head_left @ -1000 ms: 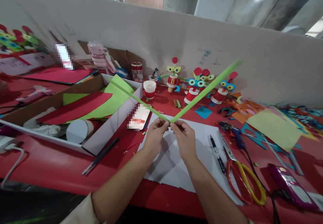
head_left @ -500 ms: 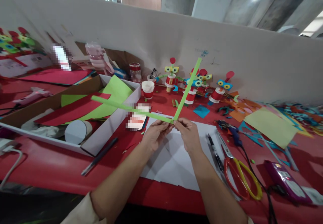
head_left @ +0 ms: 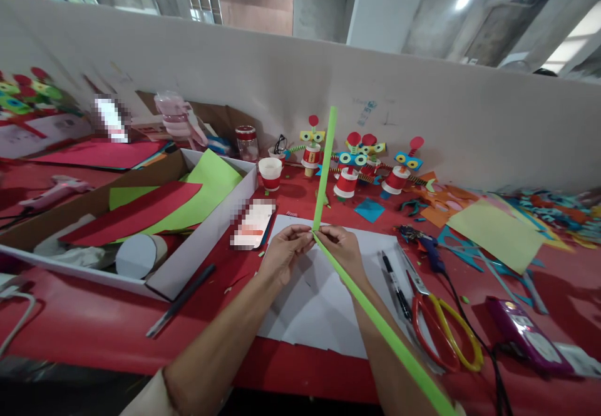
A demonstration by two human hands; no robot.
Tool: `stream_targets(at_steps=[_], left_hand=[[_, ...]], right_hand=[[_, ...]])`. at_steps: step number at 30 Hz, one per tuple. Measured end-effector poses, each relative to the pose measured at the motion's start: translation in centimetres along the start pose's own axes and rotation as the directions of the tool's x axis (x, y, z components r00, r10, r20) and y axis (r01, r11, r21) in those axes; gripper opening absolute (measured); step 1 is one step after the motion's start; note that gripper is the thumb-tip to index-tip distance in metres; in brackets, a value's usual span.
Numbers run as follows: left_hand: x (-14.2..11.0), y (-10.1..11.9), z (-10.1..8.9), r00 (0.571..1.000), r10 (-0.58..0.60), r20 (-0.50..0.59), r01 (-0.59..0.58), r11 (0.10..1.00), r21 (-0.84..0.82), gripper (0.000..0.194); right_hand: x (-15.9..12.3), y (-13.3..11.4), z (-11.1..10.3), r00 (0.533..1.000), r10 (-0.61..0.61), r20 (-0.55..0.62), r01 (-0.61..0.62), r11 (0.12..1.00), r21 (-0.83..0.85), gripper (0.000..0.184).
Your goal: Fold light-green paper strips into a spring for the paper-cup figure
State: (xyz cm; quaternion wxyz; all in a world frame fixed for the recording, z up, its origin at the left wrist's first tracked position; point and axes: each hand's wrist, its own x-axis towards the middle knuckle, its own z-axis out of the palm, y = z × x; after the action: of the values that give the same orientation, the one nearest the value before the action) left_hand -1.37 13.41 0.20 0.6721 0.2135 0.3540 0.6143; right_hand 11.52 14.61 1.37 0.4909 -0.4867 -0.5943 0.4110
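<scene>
Two bright green paper strips (head_left: 325, 172) meet at a small join pinched between my hands. One strip stands upright from the join; the other runs down over my right wrist and forearm toward the bottom right. My left hand (head_left: 287, 250) closes finger and thumb on the join from the left. From the other side, my right hand (head_left: 342, 247) pinches the same spot. Both hands are just above a white paper sheet (head_left: 312, 306). The folded layers at the fingertips are too small to make out.
Scissors (head_left: 446, 328), a pen (head_left: 397, 284) and a glue gun (head_left: 425, 245) lie at the right. A box (head_left: 206, 234) with coloured paper stands at the left, beside a phone (head_left: 253, 225) and cutter (head_left: 181, 300). Paper-cup figures (head_left: 346, 181) line the back wall.
The strip that pointed left now lies across my right forearm, toward the bottom right. The other strip has swung from leaning right to nearly upright. Both hands still pinch the join.
</scene>
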Motion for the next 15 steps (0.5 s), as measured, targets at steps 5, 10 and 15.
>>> stream_targets(at_steps=[5,10,15], left_hand=[[-0.2,0.1,0.5,0.997,0.068,-0.041,-0.070,0.996,-0.058,0.031],[-0.3,0.1,0.7,0.987,0.135,-0.087,-0.144,0.984,-0.107,0.032],[-0.6,0.1,0.9,0.991,0.120,-0.054,-0.126,0.981,-0.150,0.031]], right_hand=[[-0.1,0.0,0.1,0.990,-0.125,0.060,0.125,0.992,0.005,0.017],[-0.7,-0.6,0.9,0.996,-0.072,0.048,0.063,0.984,0.169,0.020],[-0.9,-0.8,1.3,0.997,0.031,-0.074,-0.013,0.973,0.232,0.016]])
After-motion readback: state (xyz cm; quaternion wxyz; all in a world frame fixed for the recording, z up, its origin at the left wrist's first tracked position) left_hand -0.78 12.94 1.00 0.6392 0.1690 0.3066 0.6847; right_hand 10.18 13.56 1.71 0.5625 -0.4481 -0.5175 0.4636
